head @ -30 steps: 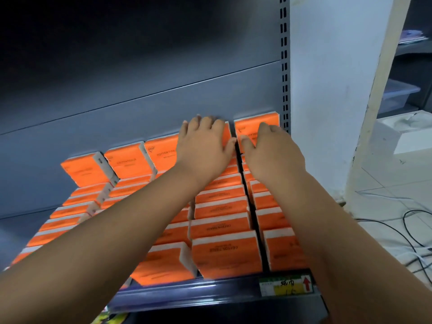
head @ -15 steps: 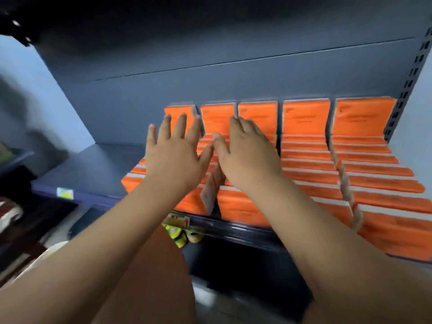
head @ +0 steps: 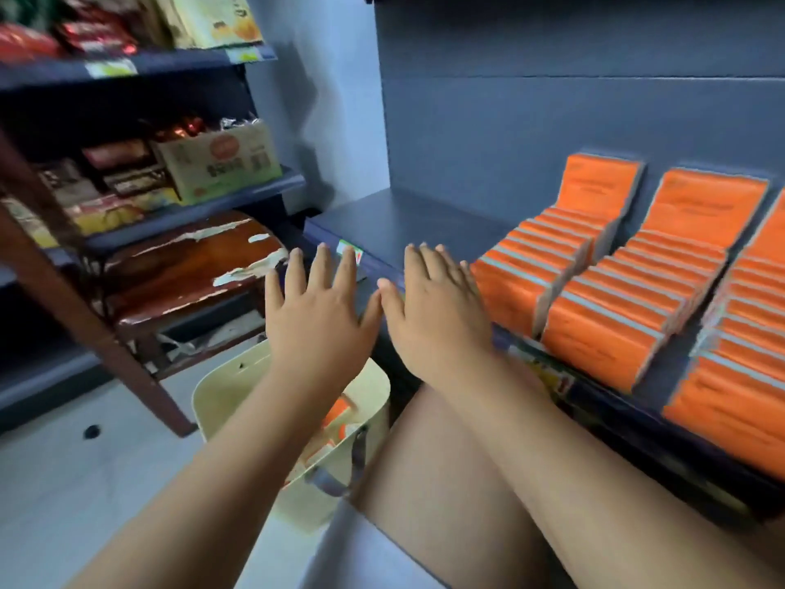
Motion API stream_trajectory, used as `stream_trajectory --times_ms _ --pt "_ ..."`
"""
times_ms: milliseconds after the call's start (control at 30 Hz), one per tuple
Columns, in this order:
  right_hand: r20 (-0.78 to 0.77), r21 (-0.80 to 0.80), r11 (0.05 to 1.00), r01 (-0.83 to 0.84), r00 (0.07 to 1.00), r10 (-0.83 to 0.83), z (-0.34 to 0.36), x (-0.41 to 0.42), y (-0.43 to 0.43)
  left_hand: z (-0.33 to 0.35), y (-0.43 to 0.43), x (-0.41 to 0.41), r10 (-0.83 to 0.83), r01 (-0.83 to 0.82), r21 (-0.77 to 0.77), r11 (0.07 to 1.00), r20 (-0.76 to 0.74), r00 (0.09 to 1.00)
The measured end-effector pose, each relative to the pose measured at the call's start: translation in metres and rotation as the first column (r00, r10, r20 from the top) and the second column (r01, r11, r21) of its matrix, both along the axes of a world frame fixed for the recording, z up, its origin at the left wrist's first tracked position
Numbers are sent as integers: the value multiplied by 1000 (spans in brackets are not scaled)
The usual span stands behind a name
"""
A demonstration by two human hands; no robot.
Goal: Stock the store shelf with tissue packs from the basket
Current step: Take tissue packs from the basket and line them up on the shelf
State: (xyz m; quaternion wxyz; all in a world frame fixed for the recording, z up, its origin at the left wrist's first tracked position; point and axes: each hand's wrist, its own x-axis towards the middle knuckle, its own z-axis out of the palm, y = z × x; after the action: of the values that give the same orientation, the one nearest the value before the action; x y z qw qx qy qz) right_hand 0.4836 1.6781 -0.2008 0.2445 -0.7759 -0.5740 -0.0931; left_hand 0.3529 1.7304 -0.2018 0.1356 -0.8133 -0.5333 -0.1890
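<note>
2 flat hands (head: 316,329) (head: 437,320), seemingly above basket (head: 214,401)

A small shop — a dark metal shelf (head: 416,223) with a price label (head: 348,251) on its edge, identical orange tissue packs (head: 594,329) lined up in rows, neighbouring racks (head: 170,61) crowded with snack packets (head: 97,36) and a carton (head: 221,159).

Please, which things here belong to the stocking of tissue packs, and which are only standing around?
For the job:
- basket
- packs in basket
- shelved packs
- shelf
- left hand and right hand, both flat and empty

Just lying about:
- cardboard box
- snack packets
- brown seat
</note>
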Motion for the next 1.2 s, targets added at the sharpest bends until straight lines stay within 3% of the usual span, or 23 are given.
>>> stream_trajectory --times_ms 300,467,600,800,967,1067,1200 --pt "-31 -295 945 -140 990 137 -67 -66 66 -80 47 -85 161 -177 -257 950 -80 984" --pt "-218 -461 856 -236 965 149 -117 -84 86 -137 63 -98 183 -219 -404 888 -128 975" --pt "-392 -562 772 -297 917 67 -153 -102 101 -173 74 -112 174 -229 -512 828 -155 973" --pt "-475 -712 629 -311 874 -105 -189 -113 132 -224 98 -130 183 -266 -691 672 -193 964" --pt "-531 -800 492 -344 788 -311 -226 -128 161 -256 114 -137 115 -369 -728 578 -375 920" --pt "-502 -826 455 -332 801 -328 -258 -132 169 -263 122 -134 129 -481 -752 451 -478 869" --pt "-494 -866 295 -403 782 -381 -291 -135 183 -263 134 -129 15 -574 -747 334 -605 796"
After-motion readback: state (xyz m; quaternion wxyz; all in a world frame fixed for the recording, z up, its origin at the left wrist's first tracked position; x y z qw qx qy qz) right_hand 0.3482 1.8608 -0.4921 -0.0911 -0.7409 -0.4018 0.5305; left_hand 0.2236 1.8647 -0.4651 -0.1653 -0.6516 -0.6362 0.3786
